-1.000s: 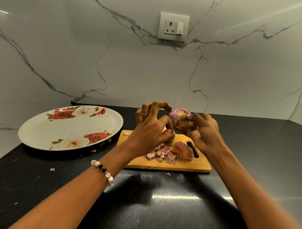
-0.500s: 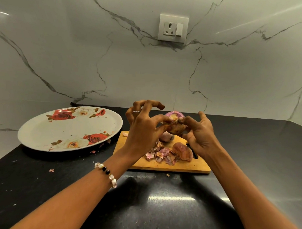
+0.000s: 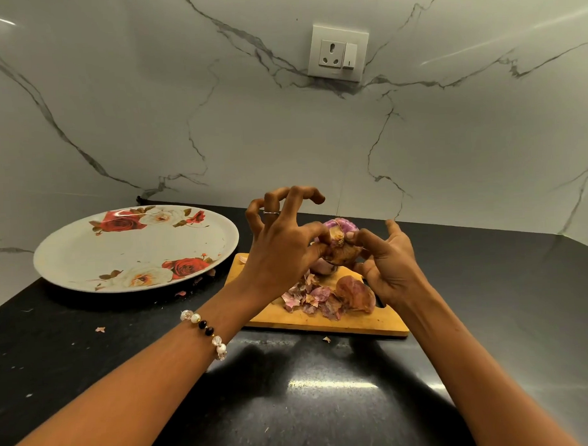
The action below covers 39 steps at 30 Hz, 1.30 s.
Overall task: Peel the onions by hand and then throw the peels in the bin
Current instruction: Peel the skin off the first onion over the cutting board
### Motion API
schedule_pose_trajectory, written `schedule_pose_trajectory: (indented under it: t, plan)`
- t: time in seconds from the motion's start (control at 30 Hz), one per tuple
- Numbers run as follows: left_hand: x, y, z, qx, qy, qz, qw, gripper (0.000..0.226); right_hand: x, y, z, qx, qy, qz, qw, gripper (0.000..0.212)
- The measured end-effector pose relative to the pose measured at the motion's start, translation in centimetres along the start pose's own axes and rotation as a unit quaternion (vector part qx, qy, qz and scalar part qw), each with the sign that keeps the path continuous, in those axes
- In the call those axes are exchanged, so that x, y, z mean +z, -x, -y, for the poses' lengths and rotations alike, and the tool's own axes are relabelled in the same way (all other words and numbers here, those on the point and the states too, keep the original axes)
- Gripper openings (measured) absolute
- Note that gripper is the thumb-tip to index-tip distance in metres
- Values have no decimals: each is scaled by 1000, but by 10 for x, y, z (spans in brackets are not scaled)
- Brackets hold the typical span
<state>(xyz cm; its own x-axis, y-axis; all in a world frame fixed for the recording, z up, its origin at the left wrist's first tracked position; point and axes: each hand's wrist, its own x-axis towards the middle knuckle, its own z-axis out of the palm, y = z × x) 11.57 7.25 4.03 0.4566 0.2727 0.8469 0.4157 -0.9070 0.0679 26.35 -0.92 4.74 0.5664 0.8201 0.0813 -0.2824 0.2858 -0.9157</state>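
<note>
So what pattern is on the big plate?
Red and white roses with leaves on the white plate, seen in the head view.

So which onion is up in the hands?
The purple onion, pinched by both hands above the board. The pale one lies on the board beneath them.

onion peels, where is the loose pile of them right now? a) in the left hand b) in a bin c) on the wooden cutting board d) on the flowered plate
c: the pile of onion peels lies on the wooden cutting board, below both hands, while the flowered plate holds no pile and no bin is in view.
</note>
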Motion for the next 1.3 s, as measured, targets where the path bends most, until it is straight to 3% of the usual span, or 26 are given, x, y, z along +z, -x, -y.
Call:
schedule_pose_trajectory:
  t: [0.3,0.43,0.57,0.7,0.8,0.97,1.03,1.2,1.3]
  plan:
    - [4,1,9,51,-37,35,997,19,-1,-2,0,18,-25,13,999,100]
    - [3,1,12,76,-49,49,995,27,-7,-9,1,20,-62,23,998,67]
    - [4,2,16,78,-43,57,994,29,-16,-15,5,29,-94,20,995,57]
    - [4,2,22,55,-57,61,995,15,-18,-13,8,40,-117,49,991,96]
    - [1,1,25,44,-78,72,993,10,-17,-11,7,35,-114,59,991,99]
    - [-2,5,30,8,-107,106,989,12,-20,-10,15,44,-170,53,983,33]
    - [-1,5,30,0,-101,93,991,11,-20,-9,18,44,-189,44,980,20]
    - [0,2,27,-15,-54,53,997,20,-15,-4,20,68,-186,54,979,41]
    - [-2,0,20,-56,28,28,998,34,-14,-5,17,85,-193,75,975,103]
